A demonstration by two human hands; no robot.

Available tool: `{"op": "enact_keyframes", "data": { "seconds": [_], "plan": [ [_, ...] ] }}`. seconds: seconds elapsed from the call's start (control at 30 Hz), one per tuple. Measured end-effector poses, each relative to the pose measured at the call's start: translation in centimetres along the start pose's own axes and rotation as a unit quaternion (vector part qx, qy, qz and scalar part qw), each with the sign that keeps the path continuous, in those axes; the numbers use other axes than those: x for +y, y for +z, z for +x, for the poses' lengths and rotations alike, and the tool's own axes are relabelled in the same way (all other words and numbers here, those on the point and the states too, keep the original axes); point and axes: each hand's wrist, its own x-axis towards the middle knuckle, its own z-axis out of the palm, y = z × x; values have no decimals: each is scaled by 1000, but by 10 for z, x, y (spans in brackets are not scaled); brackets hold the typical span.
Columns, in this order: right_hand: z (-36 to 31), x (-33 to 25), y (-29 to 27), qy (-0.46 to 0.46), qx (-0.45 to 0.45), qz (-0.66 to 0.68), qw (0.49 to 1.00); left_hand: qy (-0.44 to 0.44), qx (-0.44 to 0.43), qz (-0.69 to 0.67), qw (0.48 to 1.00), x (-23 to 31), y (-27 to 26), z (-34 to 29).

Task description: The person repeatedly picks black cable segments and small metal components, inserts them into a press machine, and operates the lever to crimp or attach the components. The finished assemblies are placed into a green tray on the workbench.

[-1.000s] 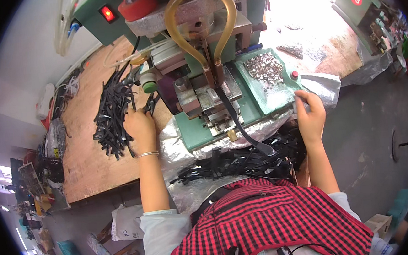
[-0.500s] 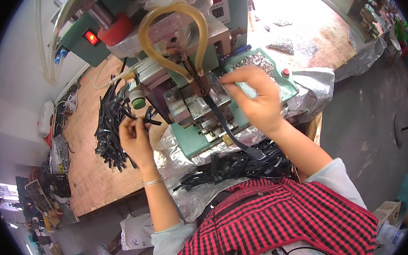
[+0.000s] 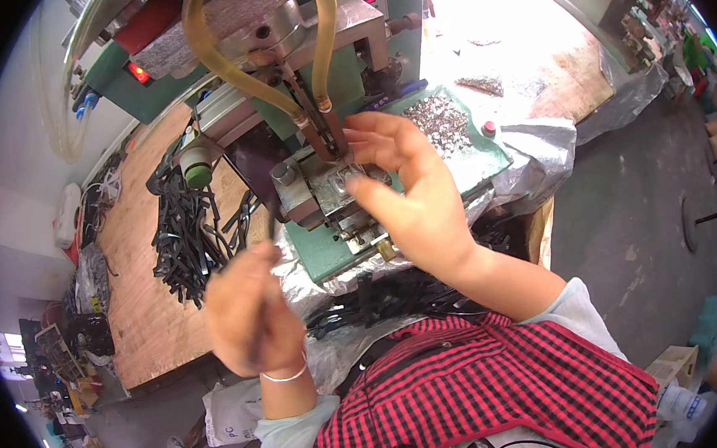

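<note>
My right hand (image 3: 424, 202) reaches over the metal fixture (image 3: 322, 189) of a green bench press. Its thumb and fingers are apart, on the right side of the brown clamp jaws (image 3: 322, 138); I make out nothing held between them. Below and left of the fixture, my left hand (image 3: 256, 312) is smeared by motion, its fingers bent. A dark streak at its fingertips and another across the palm look like a black strap it grips. Loose black straps (image 3: 183, 246) lie heaped on the wooden table beyond it. Another heap of black straps (image 3: 381, 302) lies close to my apron.
Small metal parts (image 3: 443, 125) fill a green tray right of the fixture, near a red button (image 3: 488, 128). A green button (image 3: 197, 171) sits on the left. Yellowish hoses (image 3: 325, 41) loop above the jaws. Silver foil (image 3: 530, 160) covers the table's right edge.
The black strap hanging from the jaws is no longer seen there. My right hand has moved left to the jaws; my left hand has come down toward me. The whole view has shifted slightly.
</note>
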Motion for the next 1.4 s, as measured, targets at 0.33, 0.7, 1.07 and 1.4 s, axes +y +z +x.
{"op": "enact_keyframes", "data": {
  "seconds": [0.33,0.7,1.07,1.4],
  "plan": [
    [44,77,-153,-70,192,-259,944,186,-119,14,975,-4,65,1],
    [-4,76,-144,-26,61,-542,838,128,-128,11,983,3,60,-6],
    [-5,84,-134,-89,121,-503,851,-24,14,136,990,26,-41,-35],
    [6,75,-126,-6,120,-374,920,-271,-249,520,771,-167,-31,-55]
  ]
}}
